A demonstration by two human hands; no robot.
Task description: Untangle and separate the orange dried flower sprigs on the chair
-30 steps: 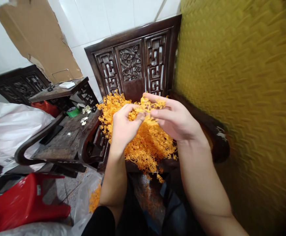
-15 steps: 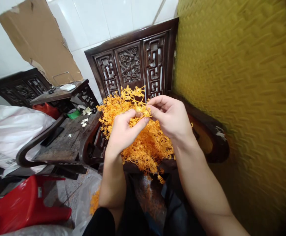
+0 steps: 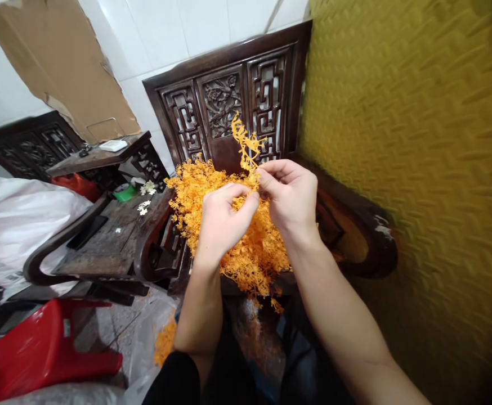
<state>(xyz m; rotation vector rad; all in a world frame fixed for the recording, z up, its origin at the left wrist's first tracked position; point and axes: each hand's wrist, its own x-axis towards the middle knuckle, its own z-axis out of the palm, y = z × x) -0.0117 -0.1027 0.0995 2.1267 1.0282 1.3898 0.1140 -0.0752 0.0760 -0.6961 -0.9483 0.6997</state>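
Observation:
A thin orange plastic sprig (image 3: 248, 147) with small branching tips stands up between my hands, in front of the carved chair back. My right hand (image 3: 290, 194) pinches its lower stem between thumb and fingers. Close beside it, my left hand (image 3: 227, 216) has thumb and forefinger pressed together at the sprig's bottom end. Part of that end is hidden by the fingers. Below and behind both hands, a large heap of similar orange sprigs (image 3: 254, 264) covers the seat of the dark wooden chair (image 3: 224, 154).
On the left are another wooden chair (image 3: 102, 247) with green tape (image 3: 125, 192) and pale pieces, a white plastic bag (image 3: 26, 225) and a red stool (image 3: 47, 343). A clear bag (image 3: 142, 332) with orange pieces lies on the floor. A yellow textured wall (image 3: 410, 112) rises at right.
The sprig has turned from a sideways spread to nearly upright above the fingers. My left hand has shifted slightly right, closer to my right hand.

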